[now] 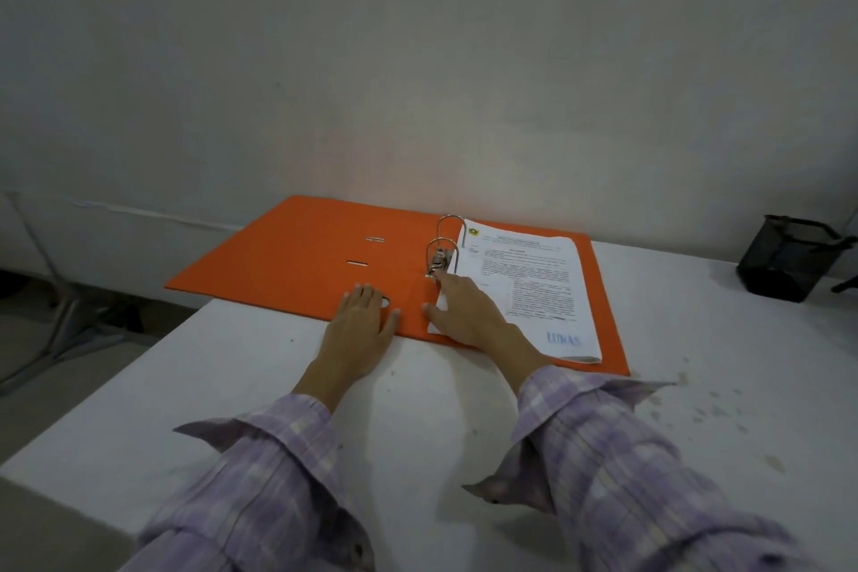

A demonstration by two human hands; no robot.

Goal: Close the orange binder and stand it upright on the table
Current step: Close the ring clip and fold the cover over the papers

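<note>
**Binder lies open; closing has not begun**

Binder (320,258) lies flat and fully open on the far part of the tabletop (418,423), its left cover running past the tabletop's left edge. A stack of printed papers (534,288) sits on the right half, threaded on the two metal rings (443,242), which appear closed.

Both hands rest on the near edge of the binder. The left hand (362,320) is spread flat, palm down, on the orange inside near the spine, gripping nothing. The right hand (469,311) lies on the near left corner of the papers, its forefinger reaching toward the lever (436,267) at the base of the rings; whether it presses the lever cannot be told. Neither hand is clamped on anything.

By my judgement the step in hand is securing the papers before the fold. The next move calls for lifting the left cover and swinging it over the rings onto the papers, then gripping the closed binder and tipping it up onto its bottom edge. The overhanging cover gives an easy place to get fingers under.

The tabletop is white, with grey-brown flecks and stains on its right side. A black mesh holder (789,260) stands at the far right. Behind is a plain pale wall (418,60); the room is dim, with a metal frame (42,293) on the floor to the left.
</note>
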